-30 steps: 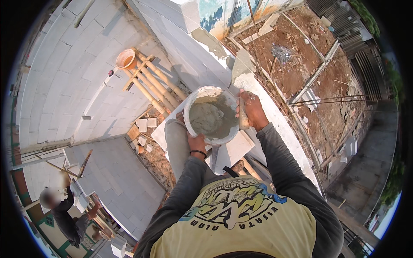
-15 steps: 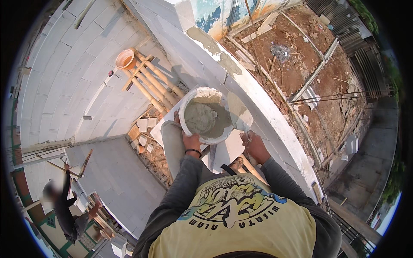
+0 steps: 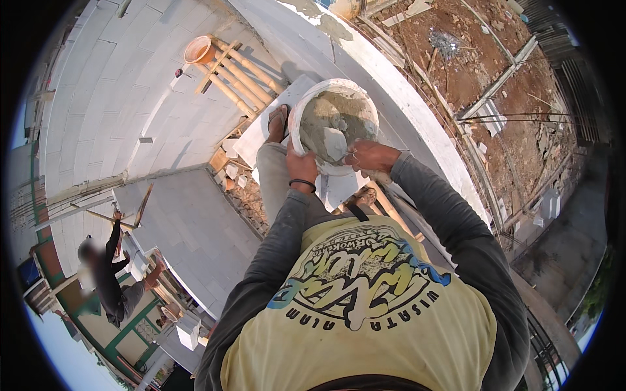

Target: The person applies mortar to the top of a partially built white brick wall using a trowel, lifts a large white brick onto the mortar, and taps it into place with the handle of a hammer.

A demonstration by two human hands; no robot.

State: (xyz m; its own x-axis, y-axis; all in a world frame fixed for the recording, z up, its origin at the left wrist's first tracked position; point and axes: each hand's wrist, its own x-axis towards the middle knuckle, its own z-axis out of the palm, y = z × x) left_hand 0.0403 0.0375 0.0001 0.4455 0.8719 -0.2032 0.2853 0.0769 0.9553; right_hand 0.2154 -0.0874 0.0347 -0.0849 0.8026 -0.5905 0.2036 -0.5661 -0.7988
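Wall: a white block wall (image 3: 417,111) runs from the upper middle down toward the right, bare earth beyond it; the person stands high beside it
Lower roof: grey tiled slope (image 3: 189,221) to the left, well below; another person (image 3: 107,280) stands near its lower edge
Ladder: bamboo poles (image 3: 244,72) lie slanted at upper left, an orange pot (image 3: 197,49) at their far end
Board: pale slab (image 3: 261,140) under the person's sandalled foot (image 3: 277,124)
Bucket: white bucket (image 3: 332,124) of grey mortar held in front of the chest, just beside the wall; mouth facing up and tipped slightly toward the viewer; its axis near upright
Left hand: left hand (image 3: 301,166) closed on the near rim of the bucket, fingers curled over the edge; dark band at the wrist; forearm reaching straight forward
Right hand: right hand (image 3: 370,156) clasps the bucket's right rim, knuckles up, elbow bent outward
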